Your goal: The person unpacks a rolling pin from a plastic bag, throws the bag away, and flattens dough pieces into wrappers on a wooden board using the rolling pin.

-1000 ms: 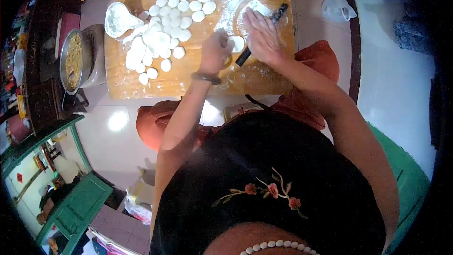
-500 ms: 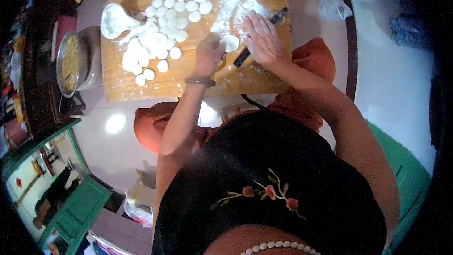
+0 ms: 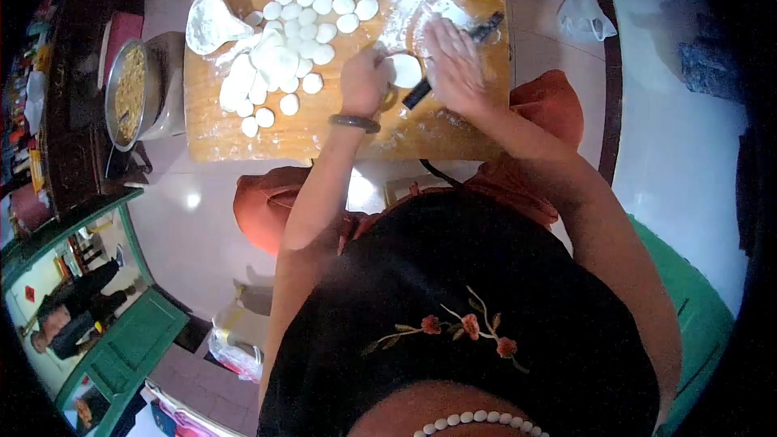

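My left hand [image 3: 366, 81], a bangle at its wrist, pinches the left edge of a flat white dough round [image 3: 405, 70]. To the right, my right hand [image 3: 455, 65] lies flat, fingers stretched out, on a dark rolling pin [image 3: 419, 92] that slants across the wooden board [image 3: 307, 142]. The pin's lower end is beside the dough round, and its upper end shows past my fingers. Loose flour [image 3: 413, 2] is spread above my hands. Several small dough pieces [image 3: 312, 83] and a pile of flattened rounds [image 3: 276, 62] lie left of my left hand.
A floury white scoop-shaped container [image 3: 212, 26] is at the board's upper left. Beyond the board's left edge stands a metal bowl [image 3: 128, 97] of yellowish filling. A plastic bag [image 3: 583, 18] lies at the right. Another person [image 3: 69, 316] is visible through the doorway at lower left.
The dough round has changed from partly rolled under the pin to lying wider beside it. The person in the doorway has come further into view. The whole view has shifted slightly.
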The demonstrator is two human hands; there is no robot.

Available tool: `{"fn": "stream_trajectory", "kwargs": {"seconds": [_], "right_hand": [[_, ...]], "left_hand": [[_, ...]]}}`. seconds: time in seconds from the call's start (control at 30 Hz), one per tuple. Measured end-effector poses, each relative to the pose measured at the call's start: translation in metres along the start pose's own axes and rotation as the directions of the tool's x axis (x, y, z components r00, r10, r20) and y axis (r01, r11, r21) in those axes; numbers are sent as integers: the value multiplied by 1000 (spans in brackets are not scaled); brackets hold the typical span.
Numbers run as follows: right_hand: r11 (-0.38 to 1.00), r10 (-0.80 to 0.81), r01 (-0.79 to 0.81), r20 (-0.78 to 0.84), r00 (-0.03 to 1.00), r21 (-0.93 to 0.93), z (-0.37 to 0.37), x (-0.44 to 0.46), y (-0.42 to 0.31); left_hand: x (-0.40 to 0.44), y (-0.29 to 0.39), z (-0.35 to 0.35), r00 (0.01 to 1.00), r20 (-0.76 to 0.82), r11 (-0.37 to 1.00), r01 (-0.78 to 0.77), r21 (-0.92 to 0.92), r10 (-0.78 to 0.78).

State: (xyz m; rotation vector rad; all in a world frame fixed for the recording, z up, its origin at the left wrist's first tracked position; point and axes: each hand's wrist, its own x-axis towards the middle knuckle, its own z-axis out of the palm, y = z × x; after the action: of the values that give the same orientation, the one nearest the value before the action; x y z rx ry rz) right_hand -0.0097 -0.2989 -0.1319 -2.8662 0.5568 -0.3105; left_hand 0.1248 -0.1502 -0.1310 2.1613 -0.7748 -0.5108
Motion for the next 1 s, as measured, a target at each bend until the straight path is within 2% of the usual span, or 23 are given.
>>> {"fn": "stream_trajectory", "kwargs": {"seconds": [0.03, 0.13, 0.17, 0.27, 0.3, 0.37, 0.47, 0.5, 0.53, 0.6, 0.63, 0.73, 0.77, 0.87, 0.93, 1.0], "right_hand": [[1000, 4, -4, 1, 1000, 0, -4, -9, 1], [1000, -1, 1, 29, 1000, -23, 1, -6, 2], [996, -32, 40, 105, 994, -80, 6, 5, 1], [997, -42, 50, 132, 990, -56, 0, 49, -20], [1000, -23, 24, 68, 997, -19, 7, 62, -25], [998, 16, -13, -64, 998, 58, 22, 78, -31], [998, 36, -31, -107, 994, 48, 29, 64, -21], [987, 96, -90, -39, 995, 134, 23, 47, -20], [995, 98, -96, 57, 994, -26, 16, 32, -14], [997, 40, -39, 16, 999, -67, 5, -2, -2], [998, 38, -36, 39, 999, -53, 5, -4, -2], [999, 25, -23, 54, 998, -32, -1, 0, -3], [1000, -6, 7, 38, 999, -29, 1, 11, -8], [1000, -18, 18, -56, 998, -2, 23, 48, -16], [999, 5, -11, -129, 992, -41, 30, 76, -27], [997, 70, -73, -115, 991, -25, 34, 88, -31]], "left_hand": [[-11, 23, -13, 986, 54, 971, 165, -173, -157], [-20, 13, 1, 997, 59, 982, 58, -182, -48], [-17, 5, 8, 998, 38, 997, -53, -51, 55], [-8, 29, -1, 991, 81, 978, -118, 170, 105], [2, 25, 2, 995, 100, 988, -19, 156, 4], [16, 13, 4, 995, 84, 984, -69, 165, 56], [14, 18, -4, 997, 49, 978, -67, 197, 58], [11, 19, -5, 998, 40, 978, -51, 204, 44], [9, 9, -1, 1000, -2, 997, -18, 72, 18], [3, -13, 6, 996, -73, 980, 38, -194, -54], [-2, -17, 3, 969, 70, 928, 248, -279, -238], [-16, -9, 13, 992, 37, 938, 125, -323, -119], [-19, 1, 8, 993, -20, 989, -118, -89, 117], [-3, 16, 5, 993, 54, 979, -111, 171, 103], [7, 19, 4, 998, 13, 978, -68, 197, 66], [21, 11, 0, 997, -10, 982, -67, 175, 70]]}}
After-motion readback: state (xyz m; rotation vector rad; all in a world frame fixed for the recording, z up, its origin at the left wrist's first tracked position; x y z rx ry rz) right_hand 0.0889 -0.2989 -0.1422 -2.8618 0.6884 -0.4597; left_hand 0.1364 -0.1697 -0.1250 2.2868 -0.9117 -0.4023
